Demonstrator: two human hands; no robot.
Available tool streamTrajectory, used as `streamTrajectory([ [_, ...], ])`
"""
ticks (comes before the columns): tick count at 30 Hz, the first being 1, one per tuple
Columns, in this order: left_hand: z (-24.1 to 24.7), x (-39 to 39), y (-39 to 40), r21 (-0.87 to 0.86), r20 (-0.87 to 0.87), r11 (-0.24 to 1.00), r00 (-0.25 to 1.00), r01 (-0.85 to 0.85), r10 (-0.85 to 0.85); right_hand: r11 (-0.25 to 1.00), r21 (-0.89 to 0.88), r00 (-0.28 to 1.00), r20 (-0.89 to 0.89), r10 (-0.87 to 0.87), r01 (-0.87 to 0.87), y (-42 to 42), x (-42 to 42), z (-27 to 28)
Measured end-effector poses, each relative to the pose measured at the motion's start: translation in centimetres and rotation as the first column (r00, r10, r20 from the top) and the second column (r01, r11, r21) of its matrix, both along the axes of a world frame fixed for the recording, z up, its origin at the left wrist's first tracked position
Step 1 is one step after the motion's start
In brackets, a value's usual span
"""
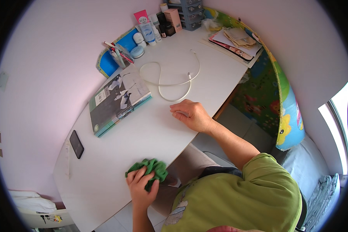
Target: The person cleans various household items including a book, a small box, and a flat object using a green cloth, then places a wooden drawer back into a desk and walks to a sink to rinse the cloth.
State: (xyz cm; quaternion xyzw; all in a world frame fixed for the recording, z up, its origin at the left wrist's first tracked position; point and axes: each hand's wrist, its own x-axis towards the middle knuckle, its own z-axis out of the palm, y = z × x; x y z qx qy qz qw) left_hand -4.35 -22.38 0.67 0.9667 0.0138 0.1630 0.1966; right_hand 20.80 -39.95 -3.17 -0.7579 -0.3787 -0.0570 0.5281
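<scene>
A crumpled green cloth (156,169) is in my left hand (140,185), whose fingers press onto it from above at the near edge of the white table (113,162). My right hand (192,116) rests on the table with its fingers loosely bent and a small gap between thumb and forefinger; nothing shows in it. Just beyond the right hand, a white cable (174,84) lies in loose loops. A stack of books (116,101) with a grey cover on top lies between the cable and the wall. A black smartphone (76,144) lies farther left.
Along the wall stand a pen holder (120,58), a round blue tin (137,52), a Veet tube (147,30), several bottles, a pink box (173,19) and a small drawer unit (190,14). Papers (235,43) lie at the far right corner, beside a colourful mat (284,116).
</scene>
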Motion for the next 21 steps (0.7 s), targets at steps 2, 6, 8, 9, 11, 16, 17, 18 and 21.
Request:
streamTrajectory([
  [2,0.0,-1.4,0.6,-0.012,-0.018,0.996,0.996,-0.085,0.084,1.000,0.021,1.000,-0.019,0.014,-0.013,-0.1,0.0,0.0],
  [6,-1.5,-3.1,1.8,-0.105,0.030,0.978,0.982,-0.182,0.186,0.999,0.022,0.999,0.000,0.047,-0.047,0.1,0.0,-0.1],
  [8,-2.0,-3.2,1.9,-0.197,0.078,0.950,0.962,-0.242,0.261,0.998,0.020,0.999,-0.004,0.054,-0.054,0.1,0.0,0.0],
  [9,-2.3,-3.2,1.9,-0.244,0.100,0.933,0.949,-0.267,0.298,0.999,0.023,0.998,-0.025,0.049,-0.048,0.0,0.0,0.2],
  [11,-2.2,-2.9,1.8,-0.289,0.144,0.911,0.928,-0.293,0.344,0.999,0.027,0.997,-0.068,0.035,-0.033,-0.3,-0.2,0.6],
  [16,-0.9,0.7,-0.3,-0.200,0.153,0.969,0.972,-0.146,0.178,0.991,0.129,0.998,-0.039,0.039,-0.034,-0.5,-0.4,0.2],
  [17,-0.9,1.6,-0.6,-0.149,0.103,0.985,0.989,-0.089,0.105,0.989,0.143,0.999,-0.018,0.042,-0.039,-0.3,-0.4,0.1],
  [18,-1.1,2.3,-1.0,-0.093,0.105,0.990,0.988,-0.103,0.113,0.986,0.161,0.999,-0.005,0.041,-0.039,-0.3,-0.5,0.2],
  [21,-1.8,4.1,-1.8,0.051,0.113,0.990,0.986,-0.129,0.123,0.978,0.202,0.999,0.019,0.039,-0.042,-0.6,-0.5,0.0],
])
